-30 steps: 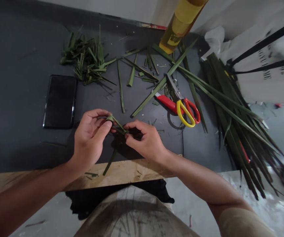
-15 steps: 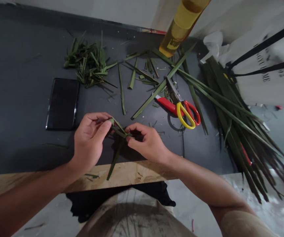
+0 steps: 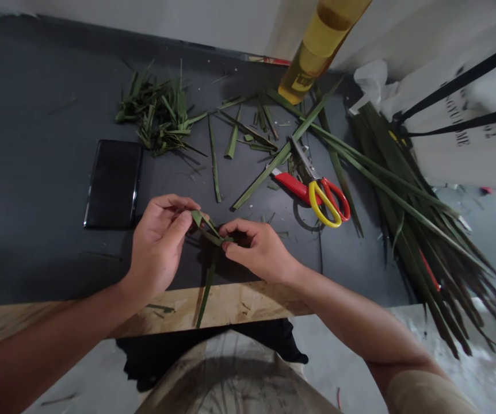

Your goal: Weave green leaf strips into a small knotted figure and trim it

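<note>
Between my hands is a folded green palm leaf strip (image 3: pixel 209 234), its long tail hanging down over the table's front edge. My left hand (image 3: pixel 158 238) pinches the folded upper end between thumb and fingers. The other end sits in the closed fingertips of my right hand (image 3: pixel 259 247), which partly hide it. Scissors (image 3: pixel 317 184) with one yellow and one red handle lie beyond my right hand, across a red utility knife (image 3: pixel 292 185). A black phone (image 3: pixel 113 184) lies to the left of my left hand.
A heap of woven leaf pieces (image 3: pixel 157 112) lies at the back left, with cut scraps (image 3: pixel 252 135) beside it. A yellow bottle (image 3: pixel 312 54) stands at the back. Long leaves (image 3: pixel 407 218) pile up at the right, near a white bag (image 3: pixel 468 126).
The hanging tail has swung slightly to the right and lower. My left hand has turned the folded end a little, so more of its flat face shows. My right hand has barely moved.
</note>
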Tool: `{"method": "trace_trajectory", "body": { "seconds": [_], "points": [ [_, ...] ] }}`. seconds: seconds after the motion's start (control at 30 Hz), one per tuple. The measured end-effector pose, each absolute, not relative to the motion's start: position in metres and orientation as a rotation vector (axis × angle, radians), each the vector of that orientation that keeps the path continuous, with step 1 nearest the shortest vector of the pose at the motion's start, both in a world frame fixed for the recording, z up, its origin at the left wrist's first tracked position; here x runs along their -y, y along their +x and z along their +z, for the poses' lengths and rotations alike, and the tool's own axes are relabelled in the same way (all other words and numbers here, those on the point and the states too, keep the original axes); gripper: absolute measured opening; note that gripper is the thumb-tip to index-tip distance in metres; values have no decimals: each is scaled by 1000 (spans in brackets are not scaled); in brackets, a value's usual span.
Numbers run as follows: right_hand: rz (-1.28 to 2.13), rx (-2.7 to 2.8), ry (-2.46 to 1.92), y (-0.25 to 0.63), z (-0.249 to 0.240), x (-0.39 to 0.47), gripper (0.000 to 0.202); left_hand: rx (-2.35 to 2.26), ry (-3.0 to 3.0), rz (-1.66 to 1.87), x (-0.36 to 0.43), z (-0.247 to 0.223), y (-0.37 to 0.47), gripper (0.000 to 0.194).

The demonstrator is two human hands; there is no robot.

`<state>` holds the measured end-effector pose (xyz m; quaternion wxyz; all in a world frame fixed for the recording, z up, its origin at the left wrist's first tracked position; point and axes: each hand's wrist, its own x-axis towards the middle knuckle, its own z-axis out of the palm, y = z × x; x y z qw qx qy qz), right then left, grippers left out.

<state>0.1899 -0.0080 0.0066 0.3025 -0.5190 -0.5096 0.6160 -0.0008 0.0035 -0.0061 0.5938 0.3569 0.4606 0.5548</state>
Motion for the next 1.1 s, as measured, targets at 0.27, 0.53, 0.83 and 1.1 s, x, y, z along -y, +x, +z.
{"method": "trace_trajectory", "body": {
  "seconds": [0.27, 0.53, 0.83, 1.1],
  "points": [
    [1610, 1367, -1373, 189, 5, 9, 19, -1095, 765, 1211, -8, -4, 0, 17],
    [1545, 1293, -1412, 187, 0, 10, 22, -1181, 883, 902, -5, -4, -4, 38],
    [1450, 1225, -1394, 190, -6, 9, 21, -1089, 1196, 808, -7, -2, -5, 14],
    [1328, 1145, -1390, 189, -11, 8, 29, -1221, 1088, 903, -5, 3, -3, 49]
  ]
}}
